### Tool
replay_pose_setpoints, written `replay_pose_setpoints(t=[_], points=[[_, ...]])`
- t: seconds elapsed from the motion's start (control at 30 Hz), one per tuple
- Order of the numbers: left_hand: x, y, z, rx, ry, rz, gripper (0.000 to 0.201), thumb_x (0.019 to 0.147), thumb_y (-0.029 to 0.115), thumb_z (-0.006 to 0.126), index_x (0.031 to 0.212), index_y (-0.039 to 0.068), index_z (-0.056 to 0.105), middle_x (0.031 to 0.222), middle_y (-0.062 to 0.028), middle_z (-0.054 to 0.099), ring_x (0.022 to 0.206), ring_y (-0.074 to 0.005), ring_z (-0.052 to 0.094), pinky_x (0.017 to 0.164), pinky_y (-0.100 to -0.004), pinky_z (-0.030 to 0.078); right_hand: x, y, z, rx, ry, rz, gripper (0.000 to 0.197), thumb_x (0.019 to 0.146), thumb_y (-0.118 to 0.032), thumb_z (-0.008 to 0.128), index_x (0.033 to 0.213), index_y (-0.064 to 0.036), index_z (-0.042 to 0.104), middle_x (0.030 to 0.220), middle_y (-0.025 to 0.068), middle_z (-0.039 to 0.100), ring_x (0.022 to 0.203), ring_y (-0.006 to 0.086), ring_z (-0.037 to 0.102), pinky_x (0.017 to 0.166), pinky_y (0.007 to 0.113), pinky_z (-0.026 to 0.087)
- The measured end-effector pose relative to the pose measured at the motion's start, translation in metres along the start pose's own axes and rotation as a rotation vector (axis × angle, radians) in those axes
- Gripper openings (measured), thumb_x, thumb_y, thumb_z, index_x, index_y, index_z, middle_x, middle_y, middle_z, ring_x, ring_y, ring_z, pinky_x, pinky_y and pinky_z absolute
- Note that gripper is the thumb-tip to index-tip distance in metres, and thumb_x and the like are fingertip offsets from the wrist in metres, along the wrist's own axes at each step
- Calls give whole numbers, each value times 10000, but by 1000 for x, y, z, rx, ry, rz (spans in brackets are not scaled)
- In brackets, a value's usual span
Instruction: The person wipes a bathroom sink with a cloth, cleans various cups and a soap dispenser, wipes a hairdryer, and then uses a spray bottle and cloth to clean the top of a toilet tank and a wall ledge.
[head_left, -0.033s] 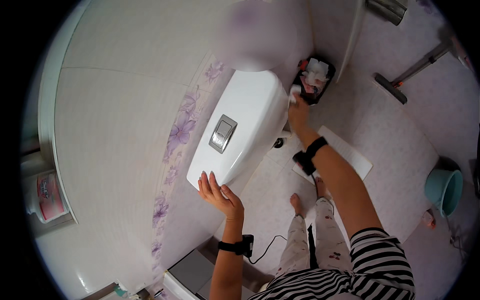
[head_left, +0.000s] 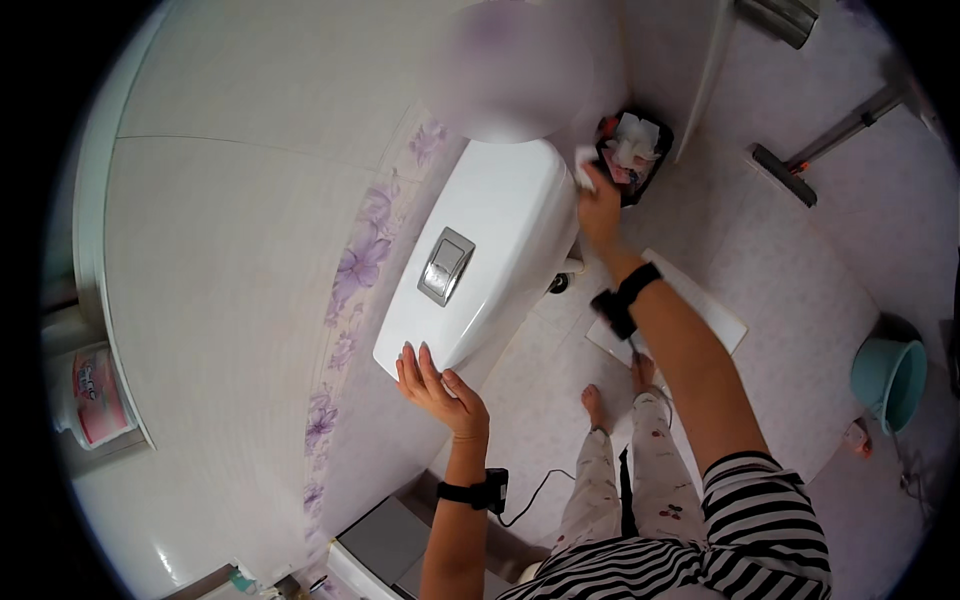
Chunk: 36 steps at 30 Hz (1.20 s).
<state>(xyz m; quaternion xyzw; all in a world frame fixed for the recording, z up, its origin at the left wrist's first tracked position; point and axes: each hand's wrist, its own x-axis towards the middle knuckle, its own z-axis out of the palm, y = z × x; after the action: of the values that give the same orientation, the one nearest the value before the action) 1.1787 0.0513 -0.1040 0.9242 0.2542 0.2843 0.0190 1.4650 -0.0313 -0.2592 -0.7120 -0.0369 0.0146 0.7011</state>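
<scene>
A white toilet tank stands against the wall, its lid carrying a grey flush button. My left hand lies on the lid's near corner, fingers stretched out and holding nothing. At the tank's far right side, my right hand is closed on a crumpled white cloth or tissue; which of the two I cannot tell. Part of the white piece pokes out beyond the fingers, beside the tank's far end. Motion slightly blurs this hand.
Just right of my right hand is a black waste bin with crumpled tissues. A white board-like panel lies below my right forearm. Farther right are a floor brush and a teal bucket. A cable hangs from my left wrist strap.
My right hand has moved slightly farther away along the tank's side with the white piece. My left hand stays in place on the lid.
</scene>
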Motion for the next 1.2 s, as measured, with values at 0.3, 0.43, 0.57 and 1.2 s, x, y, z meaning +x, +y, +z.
replay_pose_setpoints(t=[0.3, 0.43, 0.57, 1.2], points=[[1, -1, -3, 115, 9, 13, 423, 956, 269, 294, 1252, -4, 421, 1322, -166, 369, 1243, -328, 283, 1017, -446, 222, 69, -43, -18, 17, -816, 308, 340, 828, -73, 444, 1144, -6, 551, 991, 74, 619, 890, 157, 557, 823, 257, 422], [-1, 0, 12, 81, 85, 8, 424, 961, 278, 283, 1236, -6, 436, 1316, -169, 375, 1225, -321, 306, 1016, -439, 221, 59, 67, -3, -279, -597, 185, 310, 822, -74, 439, 1077, -50, 614, 1017, 118, 623, 904, 202, 581, 795, 291, 438], [0, 5, 15, 48, 76, -3, 410, 946, 242, 291, 1220, -23, 445, 1292, -180, 392, 1221, -314, 296, 1026, -459, 177, 62, 105, -9, -289, -581, 82, 293, 791, -83, 484, 1041, -45, 632, 1040, 138, 614, 912, 207, 580, 810, 297, 436], [-22, -32, -11, -485, 101, 27, 470, 897, 133, 348, 1319, -45, 244, 1324, -218, 340, 1255, -314, 293, 1062, -438, 146, -261, -73, 76, 158, -38, 73, 533, 864, 22, 342, 1364, 53, 159, 1416, 234, 159, 1314, 327, 200, 1057, 382, 195]])
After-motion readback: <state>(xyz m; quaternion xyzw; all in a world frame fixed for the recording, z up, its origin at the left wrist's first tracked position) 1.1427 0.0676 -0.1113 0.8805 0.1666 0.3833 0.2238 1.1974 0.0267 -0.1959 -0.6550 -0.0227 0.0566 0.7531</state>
